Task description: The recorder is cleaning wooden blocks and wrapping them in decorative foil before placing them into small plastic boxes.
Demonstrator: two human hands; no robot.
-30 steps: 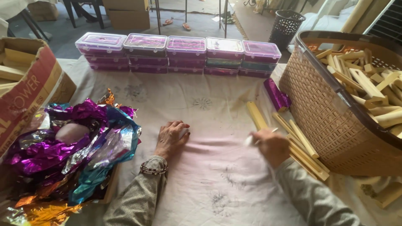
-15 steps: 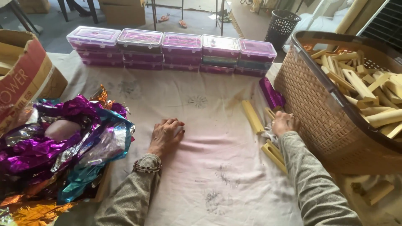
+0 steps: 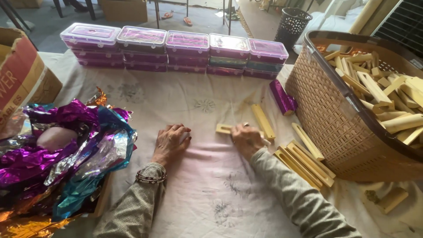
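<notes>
Right hand (image 3: pixel 246 140) is knuckles up on the tabletop (image 3: pixel 211 194), grip clenched over the right end of a short wood block (image 3: pixel 223 128). The block lies flat on the white cloth (image 3: pixel 145 99); its left end sticks out past the fingers, the rest is hidden under the hand.

Left hand (image 3: pixel 169 143) lies palm down on the cloth just left of the block, apart from it. Fingers are loosely curled. Something pale shows at the fingertips, but I cannot tell if the grip holds anything. Bracelet (image 3: pixel 150 177) on that wrist.

A longer wood stick (image 3: pixel 263 121) lies just right of the right hand, angled toward the far edge. More sticks (image 3: pixel 304 156) lie packed side by side between the right forearm and the basket (image 3: pixel 326 114). The woven basket sits at the right, full of wood pieces (image 3: pixel 379 94).

A purple foil-wrapped piece (image 3: pixel 283 97) lies near the basket's left wall. Along the far edge, a row of stacked clear boxes (image 3: pixel 167 49) with purple contents. Left side: a heap of crumpled purple, teal and silver foil (image 3: pixel 66 150), with a cardboard box (image 3: pixel 24 86) behind it.
</notes>
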